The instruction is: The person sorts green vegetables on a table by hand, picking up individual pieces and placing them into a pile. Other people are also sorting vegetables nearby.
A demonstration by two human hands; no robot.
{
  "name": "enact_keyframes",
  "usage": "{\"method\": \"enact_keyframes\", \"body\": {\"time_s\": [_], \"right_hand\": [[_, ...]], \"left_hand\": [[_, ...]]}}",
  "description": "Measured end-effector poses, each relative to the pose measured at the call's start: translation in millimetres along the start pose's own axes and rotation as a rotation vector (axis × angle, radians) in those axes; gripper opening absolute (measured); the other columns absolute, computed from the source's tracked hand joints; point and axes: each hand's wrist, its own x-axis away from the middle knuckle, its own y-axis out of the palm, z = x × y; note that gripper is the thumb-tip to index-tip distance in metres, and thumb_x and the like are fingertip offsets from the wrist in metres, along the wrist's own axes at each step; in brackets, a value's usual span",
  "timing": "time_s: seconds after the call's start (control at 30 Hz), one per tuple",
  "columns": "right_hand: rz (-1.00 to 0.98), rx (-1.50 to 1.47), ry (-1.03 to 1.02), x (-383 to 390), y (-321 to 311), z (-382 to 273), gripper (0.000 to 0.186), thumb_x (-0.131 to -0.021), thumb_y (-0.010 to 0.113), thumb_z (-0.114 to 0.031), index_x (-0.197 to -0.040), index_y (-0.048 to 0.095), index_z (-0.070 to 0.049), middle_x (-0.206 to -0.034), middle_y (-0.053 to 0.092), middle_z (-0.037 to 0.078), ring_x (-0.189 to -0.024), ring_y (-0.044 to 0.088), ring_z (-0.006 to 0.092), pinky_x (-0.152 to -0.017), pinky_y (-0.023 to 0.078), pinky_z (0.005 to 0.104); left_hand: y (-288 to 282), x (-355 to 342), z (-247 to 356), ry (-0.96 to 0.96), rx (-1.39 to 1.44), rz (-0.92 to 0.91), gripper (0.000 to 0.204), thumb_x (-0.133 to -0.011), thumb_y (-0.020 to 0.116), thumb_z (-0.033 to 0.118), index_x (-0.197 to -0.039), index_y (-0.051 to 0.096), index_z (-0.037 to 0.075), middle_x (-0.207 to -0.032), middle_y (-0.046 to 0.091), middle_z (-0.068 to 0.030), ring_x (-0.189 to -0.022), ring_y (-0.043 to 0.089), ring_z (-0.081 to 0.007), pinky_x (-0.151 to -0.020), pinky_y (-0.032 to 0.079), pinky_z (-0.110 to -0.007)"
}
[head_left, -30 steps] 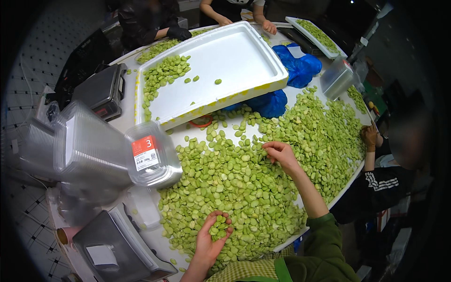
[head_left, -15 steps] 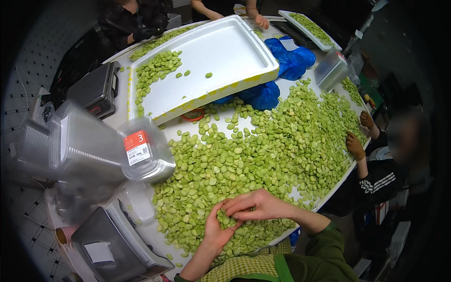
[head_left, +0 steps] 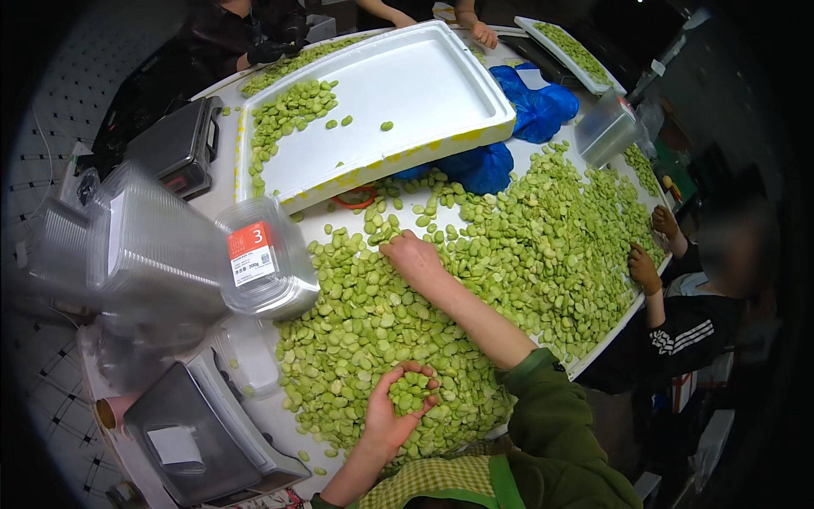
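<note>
A wide heap of shelled green broad beans [head_left: 509,263] covers the table in front of me. Near its front edge my left hand [head_left: 392,416] is cupped, palm up, with its fingers curled round a small handful of broad beans [head_left: 410,392]. Farther out, my right hand [head_left: 417,261] reaches over to the far left part of the heap, back upward. Its fingers are bent down together onto the beans, and what lies under the fingertips is hidden. A white foam tray [head_left: 381,102] with yellow-marked sides stands beyond, some beans along its left end.
Left of the heap are stacked clear plastic tubs [head_left: 157,242], a labelled clear tub [head_left: 271,293] and a grey scale [head_left: 199,437]. Another scale [head_left: 170,148] stands farther back. Blue plastic bags [head_left: 534,110] lie by the tray. Gloved co-worker's hands [head_left: 646,267] are at the right edge.
My right hand has left my left hand and moved forward to the heap's far left part. My left hand stays cupped round its beans. The view has shifted slightly.
</note>
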Motion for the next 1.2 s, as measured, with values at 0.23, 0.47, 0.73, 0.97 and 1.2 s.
{"method": "enact_keyframes", "body": {"time_s": [0.23, 0.47, 0.73, 0.97, 1.2], "right_hand": [[-0.121, -0.168, 0.022, 38, -31, -1, 0.01, -0.075, 0.066, -0.011, -0.085, 0.068, -0.008, -0.076, 0.062, 0.007, -0.083, 0.059, 0.0271, -0.072, 0.051, 0.0407], [-0.401, -0.642, 0.128, 119, -122, 7, 0.015, -0.079, 0.068, -0.016, -0.092, 0.072, -0.009, -0.081, 0.067, 0.009, -0.08, 0.063, 0.0253, -0.07, 0.05, 0.037], [0.031, -0.283, 0.27, 119, -111, 41, 0.016, -0.082, 0.066, -0.014, -0.096, 0.071, -0.007, -0.089, 0.067, 0.01, -0.087, 0.061, 0.0281, -0.077, 0.048, 0.0372], [0.26, -0.105, 0.369, 99, -43, 131, 0.04, -0.091, 0.056, -0.031, -0.127, 0.058, -0.013, -0.132, 0.052, 0.017, -0.126, 0.043, 0.0367, -0.102, 0.037, 0.0428], [-0.075, -0.361, 0.13, 114, -53, 51, 0.045, -0.094, 0.047, -0.042, -0.13, 0.054, -0.016, -0.143, 0.041, 0.016, -0.131, 0.036, 0.0356, -0.109, 0.027, 0.0462]], "left_hand": [[-15, 3, 0, 0.014, 0.056, 0.026, 0.019, -0.093, 0.046, 0.023, -0.098, 0.055, 0.007, -0.099, 0.056, -0.0102, -0.089, 0.054, -0.0232, -0.074, 0.046, -0.036], [-37, 24, 5, 0.022, 0.086, 0.02, 0.018, -0.093, 0.046, 0.021, -0.099, 0.055, 0.008, -0.101, 0.056, -0.0096, -0.091, 0.054, -0.023, -0.075, 0.047, -0.037], [-48, 27, 2, 0.101, 0.078, 0.013, 0.019, -0.093, 0.047, 0.023, -0.099, 0.056, 0.008, -0.103, 0.057, -0.0097, -0.092, 0.055, -0.0245, -0.075, 0.047, -0.037], [-44, 27, -2, 0.087, 0.093, 0.031, 0.02, -0.092, 0.047, 0.024, -0.098, 0.057, 0.008, -0.102, 0.057, -0.0105, -0.091, 0.054, -0.0251, -0.071, 0.047, -0.037], [-42, 24, -4, 0.092, 0.059, 0.036, 0.023, -0.093, 0.044, 0.025, -0.1, 0.058, 0.007, -0.103, 0.059, -0.0108, -0.092, 0.057, -0.0246, -0.073, 0.047, -0.037]]}}
